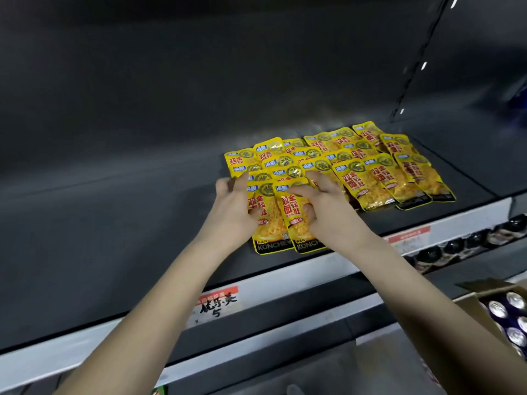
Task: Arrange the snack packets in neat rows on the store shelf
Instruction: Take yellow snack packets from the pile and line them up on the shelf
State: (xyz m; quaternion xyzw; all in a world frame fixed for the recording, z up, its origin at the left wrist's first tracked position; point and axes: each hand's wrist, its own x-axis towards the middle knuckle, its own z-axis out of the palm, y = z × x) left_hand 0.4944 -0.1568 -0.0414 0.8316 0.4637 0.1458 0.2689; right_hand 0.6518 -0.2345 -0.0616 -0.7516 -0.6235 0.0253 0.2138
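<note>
Gripping front snack packets (293, 223) between them, left hand (231, 205), right hand (330, 213)

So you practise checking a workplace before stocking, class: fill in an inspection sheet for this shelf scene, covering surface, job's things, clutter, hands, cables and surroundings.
Surface: dark shelf, pale front rail with a price label.
Job's things: yellow snack packets lying flat in overlapping rows, right of centre.
Clutter: nothing seen.
Hands: left hand grips front-left packet; right hand pinches second front packet beside it.
Cables: nothing seen.
Surroundings: cardboard box holding cans, lower right; dark packaged goods on the shelf below.
</note>
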